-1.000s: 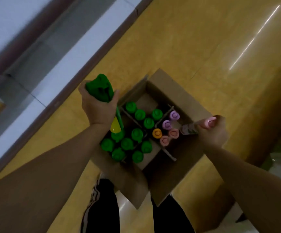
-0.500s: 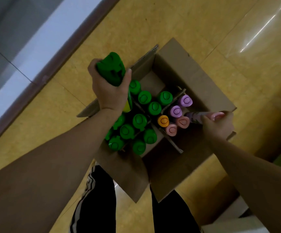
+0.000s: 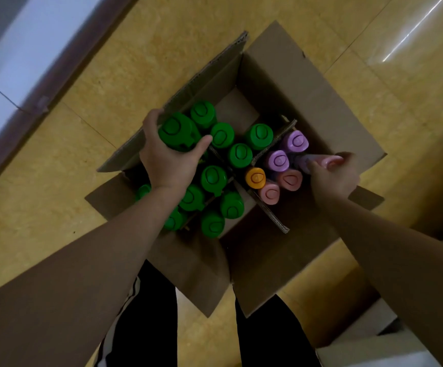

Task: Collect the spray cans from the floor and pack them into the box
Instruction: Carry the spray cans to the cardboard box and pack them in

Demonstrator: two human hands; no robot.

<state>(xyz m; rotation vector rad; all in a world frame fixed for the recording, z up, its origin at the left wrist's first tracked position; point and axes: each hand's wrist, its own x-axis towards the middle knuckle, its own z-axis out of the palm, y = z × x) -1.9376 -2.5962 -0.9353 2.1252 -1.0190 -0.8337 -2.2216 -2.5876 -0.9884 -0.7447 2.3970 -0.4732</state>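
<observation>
Packing is proceeding at the divided cardboard box (image 3: pixel 281 83) mid-frame; its left cells are holding green-capped cans (image 3: pixel 213 178), its right ones pastel-capped cans (image 3: pixel 277 160). The left hand (image 3: pixel 167 162) is gripping a green spray can (image 3: pixel 178 132) above the left cells, the right hand (image 3: pixel 334 180) clutching a tilted pink-capped can (image 3: pixel 326 160) at right. Each probably needs lowering upright into a free slot.

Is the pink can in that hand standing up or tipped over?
Tipped. The pink can lies sideways in the right hand, while packed cans show only caps.
</observation>
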